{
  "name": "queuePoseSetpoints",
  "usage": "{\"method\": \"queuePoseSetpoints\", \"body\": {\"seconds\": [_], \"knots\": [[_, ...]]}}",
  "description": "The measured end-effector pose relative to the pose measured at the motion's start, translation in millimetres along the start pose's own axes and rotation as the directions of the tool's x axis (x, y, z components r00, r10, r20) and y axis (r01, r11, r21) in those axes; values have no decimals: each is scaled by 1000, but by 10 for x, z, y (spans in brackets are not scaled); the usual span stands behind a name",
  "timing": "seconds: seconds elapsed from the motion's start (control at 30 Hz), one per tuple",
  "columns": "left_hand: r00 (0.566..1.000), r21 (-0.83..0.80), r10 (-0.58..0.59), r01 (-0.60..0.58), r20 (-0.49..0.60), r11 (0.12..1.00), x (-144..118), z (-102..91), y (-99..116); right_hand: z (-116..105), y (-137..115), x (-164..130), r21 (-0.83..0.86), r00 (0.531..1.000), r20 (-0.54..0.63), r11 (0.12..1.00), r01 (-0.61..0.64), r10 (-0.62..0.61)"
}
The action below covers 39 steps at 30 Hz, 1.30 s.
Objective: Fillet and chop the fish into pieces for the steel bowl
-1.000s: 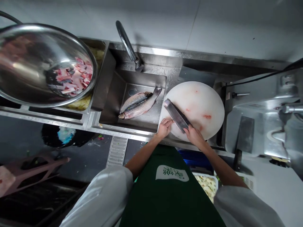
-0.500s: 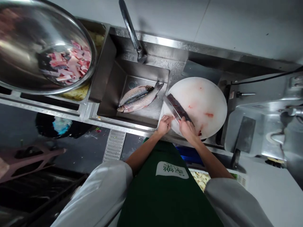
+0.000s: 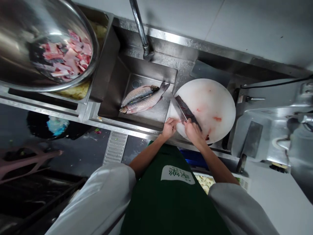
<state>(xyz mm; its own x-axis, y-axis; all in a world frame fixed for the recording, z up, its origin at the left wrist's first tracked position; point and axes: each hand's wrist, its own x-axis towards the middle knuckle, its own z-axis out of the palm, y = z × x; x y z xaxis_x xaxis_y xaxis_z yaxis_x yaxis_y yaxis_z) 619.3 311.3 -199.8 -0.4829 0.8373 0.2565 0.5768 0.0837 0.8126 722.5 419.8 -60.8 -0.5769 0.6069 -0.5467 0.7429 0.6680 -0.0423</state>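
At the bottom of the frame a green apron (image 3: 171, 199) hangs between two white sleeves, and both bare forearms reach up toward the middle of the picture. The right hand (image 3: 194, 133) is closed around the handle of a cleaver (image 3: 182, 109), whose broad blade slants up and to the left across the near left part of a round white cutting board (image 3: 215, 104). The left hand (image 3: 169, 127) sits just left of the right one, at the near left edge of the board, fingers curled down; whether it grips anything or only rests there cannot be told. The board carries a few reddish smears toward its centre and right side.

Just left of the board, in the middle of the frame, a steel sink (image 3: 117, 88) holds two whole fish (image 3: 143, 99) lying side by side, heads toward the lower left, tails pointing at the board. A tap (image 3: 141, 26) rises above the sink at the top centre.

At the right edge of the board, a second knife (image 3: 248, 143) lies on the steel counter, handle toward the bottom.

In the upper left a big metal bowl (image 3: 22, 75) holds pink and white cut fish pieces (image 3: 66, 58).
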Motion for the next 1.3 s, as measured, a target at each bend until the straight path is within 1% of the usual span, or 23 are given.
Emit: {"method": "queuePoseSetpoints", "body": {"seconds": [0.07, 0.13, 0.2, 0.27, 0.33, 0.4, 0.47, 0.5, 0.53, 0.6, 0.63, 0.67, 0.7, 0.73, 0.77, 0.8, 0.9, 0.97, 1.03, 1.13, 1.2, 1.3], "knots": [[998, -5, -54, 54, -32, 999, -2, 22, -3, 69, 102, -130, -8, 1000, 27, 1000, 2, -2], [994, -15, -91, 90, -53, 996, -17, 37, 5, 209, 314, -435, -23, 997, 80, 1000, -8, 10], [989, -27, -123, 121, -80, 992, -45, 2, 4, 338, 536, -779, -74, 981, 170, 994, -83, 95], [976, -38, -166, 162, -139, 986, -77, -107, -24, 404, 689, -1039, -110, 958, 235, 983, -144, 166], [954, -67, -213, 204, -208, 977, -93, -277, -94, 398, 742, -1150, -94, 950, 257, 983, -160, 179], [929, -136, -264, 235, -259, 962, -69, -468, -205, 341, 689, -1107, -44, 961, 223, 987, -156, 162], [898, -275, -344, 270, -272, 923, 11, -634, -340, 259, 547, -944, 13, 981, 128, 989, -150, 147], [880, -371, -399, 291, -258, 882, 72, -696, -409, 217, 453, -834, 42, 988, 68, 989, -141, 138], [859, -477, -459, 311, -230, 822, 148, -739, -472, 179, 351, -717, 68, 991, 12, 989, -133, 132], [811, -663, -570, 354, -134, 660, 330, -762, -568, 122, 154, -496, 111, 991, -66, 988, -109, 117], [785, -720, -614, 378, -84, 582, 432, -742, -594, 106, 72, -407, 123, 990, -84, 987, -102, 113], [760, -749, -648, 408, -39, 523, 538, -702, -602, 98, 7, -339, 131, 989, -88, 986, -104, 116], [741, -754, -672, 440, -2, 488, 643, -644, -593, 98, -40, -292, 136, 989, -86, 984, -111, 123], [728, -741, -685, 471, 21, 479, 745, -572, -570, 104, -71, -265, 140, 988, -79, 983, -119, 131], [728, -714, -685, 496, 33, 493, 839, -491, -537, 116, -87, -254, 143, 988, -71, 981, -129, 140], [740, -679, -671, 512, 38, 526, 922, -407, -498, 129, -93, -253, 145, 987, -64, 980, -138, 148], [812, -556, -582, 497, 29, 666, 1077, -198, -399, 167, -85, -274, 146, 984, -61, 977, -156, 166], [856, -469, -515, 470, 37, 747, 1103, -136, -380, 182, -81, -284, 144, 982, -59, 975, -168, 178], [892, -380, -451, 429, 36, 819, 1093, -140, -395, 185, -77, -287, 144, 982, -54, 974, -172, 182], [940, -269, -341, 330, 7, 905, 1051, -215, -420, 156, -73, -280, 143, 985, -48, 977, -160, 168], [960, -235, -279, 272, 1, 933, 1007, -263, -407, 116, -84, -258, 144, 986, -46, 977, -155, 163], [971, -235, -237, 234, 17, 943, 917, -286, -351, 51, -125, -195, 136, 982, -45, 975, -173, 181]]}}
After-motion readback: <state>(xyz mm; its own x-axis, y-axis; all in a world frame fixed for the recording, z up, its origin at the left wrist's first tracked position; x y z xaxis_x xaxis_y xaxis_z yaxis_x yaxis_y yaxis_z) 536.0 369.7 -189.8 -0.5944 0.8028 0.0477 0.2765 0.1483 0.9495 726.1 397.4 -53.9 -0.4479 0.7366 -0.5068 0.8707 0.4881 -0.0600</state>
